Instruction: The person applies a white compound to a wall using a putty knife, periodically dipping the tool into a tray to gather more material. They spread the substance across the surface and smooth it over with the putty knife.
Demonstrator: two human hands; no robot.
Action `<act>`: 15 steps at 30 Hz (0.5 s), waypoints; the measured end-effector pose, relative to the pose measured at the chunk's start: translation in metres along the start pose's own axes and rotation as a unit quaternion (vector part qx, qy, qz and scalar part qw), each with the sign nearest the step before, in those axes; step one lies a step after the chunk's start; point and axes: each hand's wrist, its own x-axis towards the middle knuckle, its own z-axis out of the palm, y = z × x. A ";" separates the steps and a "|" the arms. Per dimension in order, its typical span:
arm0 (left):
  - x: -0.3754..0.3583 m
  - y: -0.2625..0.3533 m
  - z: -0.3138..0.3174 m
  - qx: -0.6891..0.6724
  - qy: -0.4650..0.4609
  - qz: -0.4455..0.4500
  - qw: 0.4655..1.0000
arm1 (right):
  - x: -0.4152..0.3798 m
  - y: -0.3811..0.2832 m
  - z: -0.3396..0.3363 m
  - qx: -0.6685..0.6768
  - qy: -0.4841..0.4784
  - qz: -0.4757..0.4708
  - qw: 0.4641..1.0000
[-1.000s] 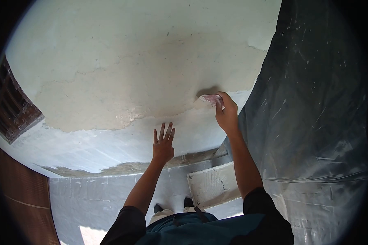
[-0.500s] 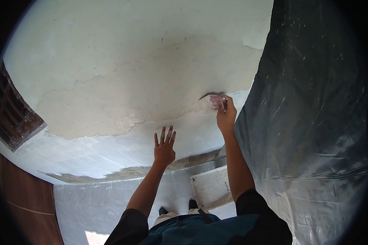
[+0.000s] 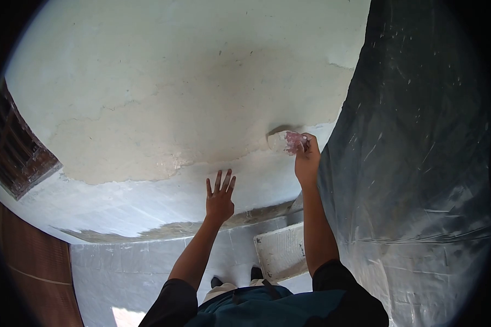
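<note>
My right hand (image 3: 307, 159) grips a thin, flat pinkish piece (image 3: 287, 141) with a rounded outer edge, smeared with white. I cannot make out whether it is a scraper or a sanding sheet. It lies at the wall (image 3: 218, 131), near the border between the beige patch and the whiter band below, and throws a dark shadow above itself. To the left and lower, my left hand (image 3: 220, 201) has its fingers spread over the white band, apparently resting flat on the wall. Nothing is in it.
Dark plastic sheeting (image 3: 409, 163) hangs on the right. A white-crusted rectangular tray (image 3: 282, 253) stands on the grey floor covering (image 3: 147, 267) by my feet. At the left are a dark wooden grille (image 3: 22, 141) and a reddish-brown panel (image 3: 33, 256).
My right hand has shifted slightly right and down with the flat pinkish piece. My left hand has stayed in place.
</note>
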 end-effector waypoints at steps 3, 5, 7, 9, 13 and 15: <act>-0.001 0.002 0.005 0.001 0.012 0.001 1.000 | -0.006 0.004 0.016 -0.064 -0.031 -0.016 0.997; -0.001 -0.001 0.005 0.003 0.019 0.003 1.000 | 0.002 0.010 0.011 0.017 0.024 0.029 0.999; -0.001 -0.002 0.002 0.017 0.011 0.007 1.000 | 0.010 -0.002 -0.005 0.111 0.067 0.099 0.987; -0.001 -0.005 0.002 0.019 0.015 0.008 1.000 | 0.006 0.003 -0.005 0.104 0.036 0.084 0.990; -0.002 -0.002 0.000 0.005 0.020 0.009 1.000 | -0.003 0.019 0.008 -0.015 -0.039 0.026 0.999; -0.002 -0.003 -0.001 0.014 0.015 0.011 1.000 | 0.005 0.012 0.005 0.041 0.022 0.054 0.997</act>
